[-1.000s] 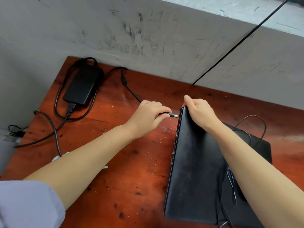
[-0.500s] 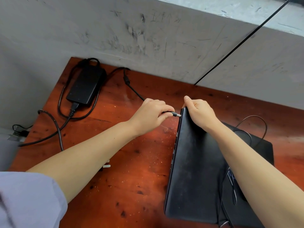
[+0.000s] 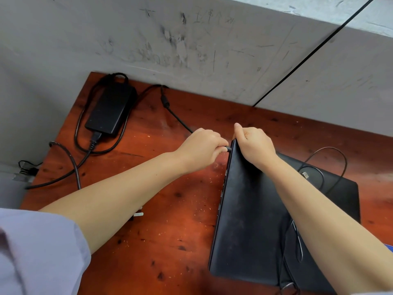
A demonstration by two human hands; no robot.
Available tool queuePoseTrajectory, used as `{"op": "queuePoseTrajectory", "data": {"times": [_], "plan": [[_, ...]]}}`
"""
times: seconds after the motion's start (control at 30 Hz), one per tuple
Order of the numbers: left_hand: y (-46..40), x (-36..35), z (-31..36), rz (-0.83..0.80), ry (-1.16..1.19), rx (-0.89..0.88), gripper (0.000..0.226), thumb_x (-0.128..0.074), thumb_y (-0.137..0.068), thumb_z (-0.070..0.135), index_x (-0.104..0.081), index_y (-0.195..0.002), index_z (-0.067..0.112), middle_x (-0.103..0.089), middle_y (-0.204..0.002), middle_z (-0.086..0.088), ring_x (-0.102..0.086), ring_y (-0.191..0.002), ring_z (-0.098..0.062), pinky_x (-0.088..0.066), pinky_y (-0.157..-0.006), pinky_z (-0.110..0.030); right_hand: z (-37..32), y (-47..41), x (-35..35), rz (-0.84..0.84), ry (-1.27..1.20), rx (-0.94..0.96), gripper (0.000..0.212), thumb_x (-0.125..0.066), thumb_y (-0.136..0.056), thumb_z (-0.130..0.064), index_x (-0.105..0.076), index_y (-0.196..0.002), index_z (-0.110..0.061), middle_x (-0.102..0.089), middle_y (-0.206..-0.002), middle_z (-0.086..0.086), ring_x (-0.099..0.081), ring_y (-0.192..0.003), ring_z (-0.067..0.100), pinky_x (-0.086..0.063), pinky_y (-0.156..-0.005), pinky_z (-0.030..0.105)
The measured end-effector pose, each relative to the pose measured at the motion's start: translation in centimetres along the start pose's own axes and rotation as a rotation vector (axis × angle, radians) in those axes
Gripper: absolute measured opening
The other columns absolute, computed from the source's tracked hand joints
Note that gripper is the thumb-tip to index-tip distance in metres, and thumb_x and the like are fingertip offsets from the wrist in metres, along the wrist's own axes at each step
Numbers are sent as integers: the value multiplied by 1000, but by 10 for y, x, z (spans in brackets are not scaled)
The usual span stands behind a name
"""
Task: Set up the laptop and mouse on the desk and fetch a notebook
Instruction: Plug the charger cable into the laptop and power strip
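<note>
A closed black laptop [image 3: 248,213] lies on the red-brown wooden desk [image 3: 161,241], its left edge tilted up. My right hand [image 3: 254,145] grips the laptop's far left corner. My left hand [image 3: 202,150] pinches the charger plug [image 3: 228,148], whose tip touches the laptop's left edge near that corner. The plug's cable runs back to the black power brick [image 3: 109,111] at the desk's far left. A black mouse pad [image 3: 348,194] with a thin mouse cable [image 3: 323,177] lies under and right of the laptop. The mouse itself is hidden.
A scuffed grey wall [image 3: 191,50] stands right behind the desk. Thick power cables [image 3: 72,160] loop over the desk's left edge. A small white object [image 3: 138,213] peeks out under my left forearm. A thin black wire [image 3: 308,54] crosses the wall.
My left hand has moved the plug rightwards until its metal tip no longer shows at the laptop's edge. My right hand has stayed on the corner.
</note>
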State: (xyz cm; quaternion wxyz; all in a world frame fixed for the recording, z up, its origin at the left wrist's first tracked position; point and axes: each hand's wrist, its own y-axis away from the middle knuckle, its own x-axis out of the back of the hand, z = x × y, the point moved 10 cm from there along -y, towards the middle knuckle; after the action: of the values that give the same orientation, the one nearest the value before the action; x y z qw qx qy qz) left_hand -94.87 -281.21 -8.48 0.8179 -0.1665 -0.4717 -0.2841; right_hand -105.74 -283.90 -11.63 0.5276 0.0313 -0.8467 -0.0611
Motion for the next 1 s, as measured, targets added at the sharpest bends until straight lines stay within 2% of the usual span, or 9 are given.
{"op": "queuePoseTrajectory", "data": {"times": [0.13, 0.3, 0.47, 0.57, 0.63, 0.7, 0.77, 0.87, 1.0], "plan": [[-3, -11, -10, -54, 13, 25, 25, -51, -95, 24, -68, -108, 13, -70, -97, -9, -60, -95, -29, -40, -82, -36, 3, -4, -13, -36, 12, -12, 57, -23, -96, -43, -36, -48, -15, -52, -58, 3, -52, -70, 31, -30, -60, 33], [7, -42, -33, -204, -126, 46, 22, -53, -93, 30, -60, -102, 12, -69, -98, -11, -60, -94, -32, -40, -82, -38, -1, -1, -53, -157, 69, 23, 55, -23, -96, -46, -44, -53, -18, -69, -81, 11, -60, -82, 33, -34, -64, 34], [12, -62, -49, -212, -112, 107, 22, -54, -92, 30, -59, -103, 11, -64, -103, -12, -57, -97, -33, -45, -83, -42, 1, 4, -68, -181, 61, 72, 53, -31, -96, -43, -35, -48, -20, -47, -54, -2, -47, -62, 26, -28, -55, 32], [10, -68, -45, -186, -151, 39, 22, -53, -93, 27, -58, -102, 8, -55, -110, -11, -49, -105, -28, -40, -84, -39, -4, 8, -66, -182, 39, 169, 47, -39, -97, -35, -35, -52, -20, -46, -58, -1, -47, -65, 25, -31, -55, 33], [10, -70, -44, -172, -165, 27, 21, -53, -93, 26, -56, -102, 7, -51, -111, -11, -48, -104, -28, -40, -83, -38, -7, 12, -62, -158, 49, 227, 40, -45, -96, -30, -46, -60, -12, -51, -66, 6, -50, -74, 28, -40, -62, 36], [10, -72, -46, -180, -173, 32, 21, -52, -93, 26, -55, -102, 7, -50, -112, -11, -47, -105, -28, -38, -84, -38, -6, 18, -60, -143, 54, 254, 31, -48, -95, -27, -62, -77, -6, -60, -79, 11, -51, -83, 29, -47, -70, 40], [11, -73, -47, -197, -174, 49, 21, -52, -93, 27, -54, -102, 8, -50, -113, -10, -46, -106, -28, -38, -85, -37, -4, 24, -57, -118, 41, 264, 25, -50, -94, -23, -68, -95, -7, -62, -94, 12, -52, -91, 28, -49, -75, 44], [13, -73, -51, -229, -167, 128, 24, -53, -93, 29, -54, -107, 9, -50, -114, -10, -46, -110, -28, -39, -86, -39, -2, 31, -51, -110, 23, 224, 24, -49, -93, -16, -66, -110, -9, -59, -110, 11, -52, -103, 29, -49, -82, 43], [29, -57, -57, -247, -182, 222, 36, -53, -93, 31, -49, -123, 11, -50, -123, -10, -45, -118, -29, -40, -95, -42, -9, 39, -59, -242, 164, 143, 35, -41, -93, -14, -51, -127, -12, -54, -121, 13, -49, -111, 34, -44, -90, 42]]}}
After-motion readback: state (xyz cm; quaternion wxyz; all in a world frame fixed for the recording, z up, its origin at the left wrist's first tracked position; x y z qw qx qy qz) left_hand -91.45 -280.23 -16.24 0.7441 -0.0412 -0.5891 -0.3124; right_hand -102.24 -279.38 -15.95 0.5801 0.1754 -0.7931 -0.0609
